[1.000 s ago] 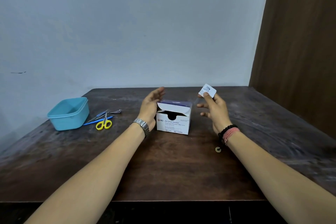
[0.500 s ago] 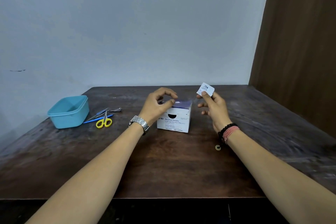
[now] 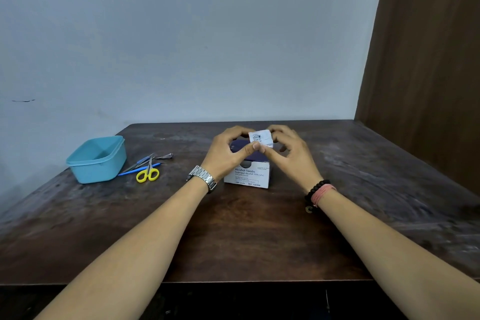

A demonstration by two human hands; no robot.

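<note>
My table is dark, scuffed wood and fills the lower half of the frame. Behind it is a flat, pale blue-grey wall, and a brown grained panel closes the right edge.

At centre both my hands pinch a small square white sachet. My left hand grips its lower edge with thumb and curled fingers, and my right hand grips its right side. The sachet hangs just above the white-and-purple cardboard box of alcohol swabs.

At middle left sit a smooth, round-cornered turquoise plastic tub, yellow-handled scissors and thin metal tools. The table's near edge crosses the bottom under my forearms, and the widest stretch of wood lies at lower right.
</note>
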